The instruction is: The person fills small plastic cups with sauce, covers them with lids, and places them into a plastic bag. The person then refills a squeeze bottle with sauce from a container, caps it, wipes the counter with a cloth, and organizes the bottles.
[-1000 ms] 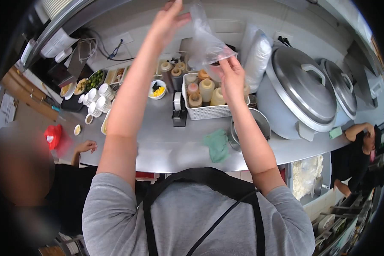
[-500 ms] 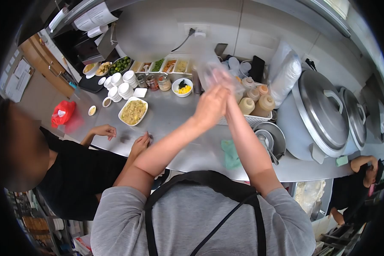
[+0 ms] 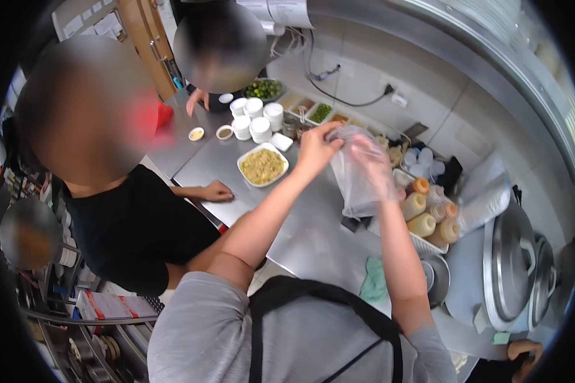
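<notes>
A clear plastic bag (image 3: 354, 185) hangs between my two hands above the steel counter (image 3: 313, 236). My left hand (image 3: 321, 148) pinches the bag's upper edge at its left side. My right hand (image 3: 370, 163) is inside or behind the thin plastic; its fingers are blurred and partly covered by the film. Below and left of my left hand sits a square white bowl (image 3: 262, 165) of yellowish food. To the right of my right hand, squeeze bottles (image 3: 421, 225) stand in a white basket (image 3: 428, 247).
A co-worker in black (image 3: 134, 223) stands at the left, a fist on the counter. Another person's hand (image 3: 199, 101) is farther back. Stacked white cups (image 3: 260, 127), a green cloth (image 3: 374, 281), a metal bowl (image 3: 436, 277) and large lidded pots (image 3: 514, 262) surround the work area.
The view has turned left. My hands, close together half a second ago, are now apart with the bag spread between them. A second person has come into view at the back left.
</notes>
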Available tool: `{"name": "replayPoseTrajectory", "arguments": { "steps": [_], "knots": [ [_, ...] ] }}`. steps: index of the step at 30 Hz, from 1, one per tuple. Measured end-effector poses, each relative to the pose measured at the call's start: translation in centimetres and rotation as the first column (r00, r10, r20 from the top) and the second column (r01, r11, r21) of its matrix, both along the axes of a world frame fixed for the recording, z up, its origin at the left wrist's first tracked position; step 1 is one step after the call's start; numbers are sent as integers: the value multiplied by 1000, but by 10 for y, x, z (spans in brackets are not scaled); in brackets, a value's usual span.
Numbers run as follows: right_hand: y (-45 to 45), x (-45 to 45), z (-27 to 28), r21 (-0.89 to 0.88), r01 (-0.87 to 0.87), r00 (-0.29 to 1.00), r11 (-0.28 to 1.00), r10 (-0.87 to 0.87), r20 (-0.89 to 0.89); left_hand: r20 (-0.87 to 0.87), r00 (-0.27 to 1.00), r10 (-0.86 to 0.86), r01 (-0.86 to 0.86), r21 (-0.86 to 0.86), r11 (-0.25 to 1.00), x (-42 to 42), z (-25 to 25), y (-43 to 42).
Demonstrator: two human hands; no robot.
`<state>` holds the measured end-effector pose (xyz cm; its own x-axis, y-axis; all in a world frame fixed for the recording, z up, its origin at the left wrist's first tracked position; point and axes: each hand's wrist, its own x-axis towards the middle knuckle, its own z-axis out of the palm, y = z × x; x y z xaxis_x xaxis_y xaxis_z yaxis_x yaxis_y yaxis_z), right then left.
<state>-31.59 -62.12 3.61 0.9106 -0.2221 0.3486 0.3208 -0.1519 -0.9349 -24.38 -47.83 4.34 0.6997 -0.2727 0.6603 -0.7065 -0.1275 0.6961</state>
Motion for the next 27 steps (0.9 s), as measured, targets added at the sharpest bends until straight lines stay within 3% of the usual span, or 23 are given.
{"name": "replayPoseTrajectory", "arguments": {
  "steps": [1, 2, 4, 5, 6, 7, 8, 10, 12, 14, 19, 21, 26, 27],
  "knots": [
    [5, -5, 3, 128, -7, 987, 992, 27, -160, -173, 984, 48, -55, -39, 998, 28, -3, 12],
    [7, -18, 10, 93, -59, 983, 994, 74, -169, -350, 933, 81, -112, -69, 991, 57, -8, 26],
    [0, -47, 27, 111, -188, 963, 976, 205, -175, -616, 786, 52, -302, -308, 902, 127, -18, 75],
    [-9, -61, 28, 95, -212, 959, 973, 226, -171, -658, 752, 45, -406, -409, 817, 141, -6, 100],
    [-17, -78, 32, 43, -178, 963, 983, 183, -196, -640, 767, 41, -402, -430, 808, 211, -40, 144],
    [-25, -94, 34, 145, -116, 963, 983, 147, -227, -603, 795, -67, -422, -628, 654, 260, -63, 178],
    [-37, -110, 30, 95, -36, 968, 995, 58, -246, -749, 661, 43, -641, -534, 551, 262, -44, 198],
    [-56, -143, 26, 69, 151, 942, 986, -122, -314, -658, 753, 34, -633, -708, 313, 313, -55, 252],
    [-73, -175, 12, 62, 312, 907, 948, -278, -317, -656, 750, -91, -647, -755, 105, 342, -45, 291],
    [-87, -203, 2, 26, 430, 851, 902, -396, -346, -785, 620, 9, -782, -616, 95, 406, -70, 343],
    [-98, -257, -9, 58, 659, 713, 750, -598, -367, -841, 542, 4, -841, -541, 18, 407, -5, 340],
    [-99, -271, -10, 3, 758, 600, 652, -696, -395, -835, 549, -28, -835, -550, 40, 427, -7, 340],
    [-95, -302, -2, -100, 827, 476, 553, -784, -399, -803, 578, -148, -797, -594, 109, 510, -13, 369],
    [-94, -308, -1, -118, 834, 459, 539, -796, -395, -779, 616, -118, -743, -624, 243, 526, -17, 373]
  ]
}}
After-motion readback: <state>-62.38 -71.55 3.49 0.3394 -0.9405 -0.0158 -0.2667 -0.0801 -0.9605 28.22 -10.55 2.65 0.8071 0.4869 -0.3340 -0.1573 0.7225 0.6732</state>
